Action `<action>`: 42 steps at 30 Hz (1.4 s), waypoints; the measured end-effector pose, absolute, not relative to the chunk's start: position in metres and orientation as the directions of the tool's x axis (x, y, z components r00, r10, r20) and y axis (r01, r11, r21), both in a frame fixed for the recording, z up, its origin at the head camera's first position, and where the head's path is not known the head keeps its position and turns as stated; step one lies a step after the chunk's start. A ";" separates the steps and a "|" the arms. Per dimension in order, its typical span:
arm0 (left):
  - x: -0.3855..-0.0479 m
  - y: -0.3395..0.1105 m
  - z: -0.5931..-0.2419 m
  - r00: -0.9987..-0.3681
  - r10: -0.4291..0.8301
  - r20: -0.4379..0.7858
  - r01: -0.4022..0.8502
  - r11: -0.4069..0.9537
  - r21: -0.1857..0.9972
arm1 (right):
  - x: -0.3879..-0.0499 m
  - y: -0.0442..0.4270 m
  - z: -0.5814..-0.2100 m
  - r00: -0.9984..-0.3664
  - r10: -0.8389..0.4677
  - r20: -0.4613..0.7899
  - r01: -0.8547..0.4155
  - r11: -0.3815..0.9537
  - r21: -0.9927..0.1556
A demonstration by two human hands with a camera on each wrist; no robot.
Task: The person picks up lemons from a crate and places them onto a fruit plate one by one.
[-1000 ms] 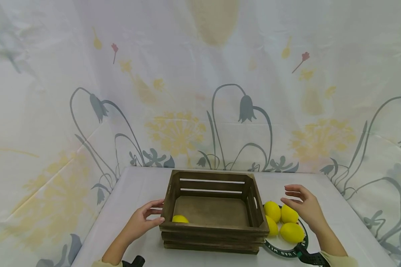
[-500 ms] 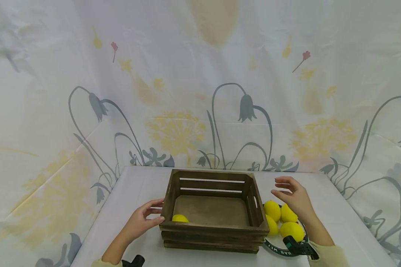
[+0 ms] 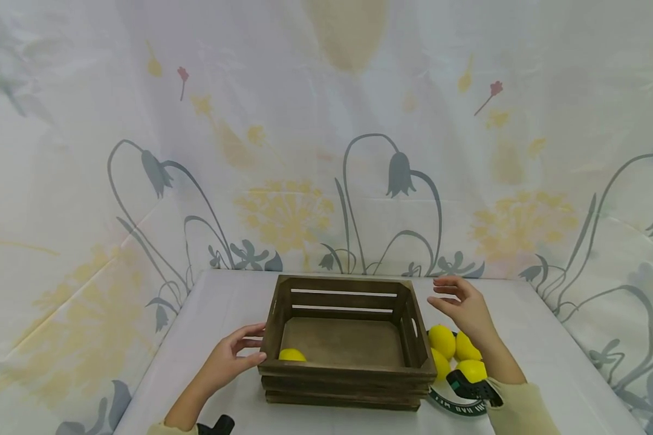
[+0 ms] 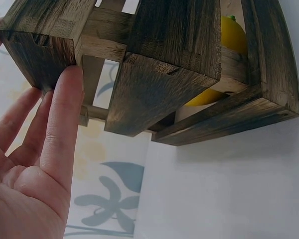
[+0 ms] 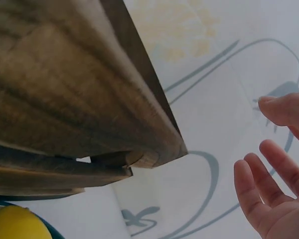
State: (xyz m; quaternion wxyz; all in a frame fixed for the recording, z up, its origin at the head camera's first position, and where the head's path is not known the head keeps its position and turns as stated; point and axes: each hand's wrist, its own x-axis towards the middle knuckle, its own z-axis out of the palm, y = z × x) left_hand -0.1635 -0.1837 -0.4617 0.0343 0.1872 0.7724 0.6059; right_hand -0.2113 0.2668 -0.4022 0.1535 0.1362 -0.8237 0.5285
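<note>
A brown wooden slatted crate (image 3: pixel 348 386) stands in the middle of the table. One lemon (image 3: pixel 292 354) lies inside its front left corner, partly hidden by the front wall. My left hand (image 3: pixel 230 360) touches the crate's left side with fairly straight fingers; in the left wrist view its fingers (image 4: pixel 60 129) rest against a slat. My right hand (image 3: pixel 465 308) hovers beside the crate's back right, fingers loosely bent, holding nothing and apart from the crate. Under the right forearm, several lemons (image 3: pixel 442 342) sit on a round plate (image 3: pixel 457 406), partly covered by the crate and wrist.
A white table (image 3: pixel 239 308) carries everything. Behind and at both sides hangs a flower-patterned cloth (image 3: pixel 305 151). The plate has a dark green rim with white lettering and stands close against the crate's right side. A black strapped device (image 3: pixel 470 386) is on the right wrist.
My right hand has moved left and away from me, from beyond the lemons toward the crate's back right corner. The left hand, crate and lemons have stayed in place.
</note>
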 end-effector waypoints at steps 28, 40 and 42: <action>-0.163 -0.184 -0.460 -0.929 0.326 0.175 0.248 0.200 0.948 | -0.241 0.227 -0.387 -0.895 -0.154 0.418 -0.445 0.264 -0.856; -0.163 -0.184 -0.461 -0.929 0.324 0.175 0.250 0.203 0.947 | -0.250 0.202 -0.385 -0.901 -0.174 0.397 -0.430 0.248 -0.868; -0.163 -0.184 -0.460 -0.929 0.325 0.177 0.251 0.204 0.946 | -0.251 0.197 -0.385 -0.898 -0.181 0.400 -0.435 0.241 -0.867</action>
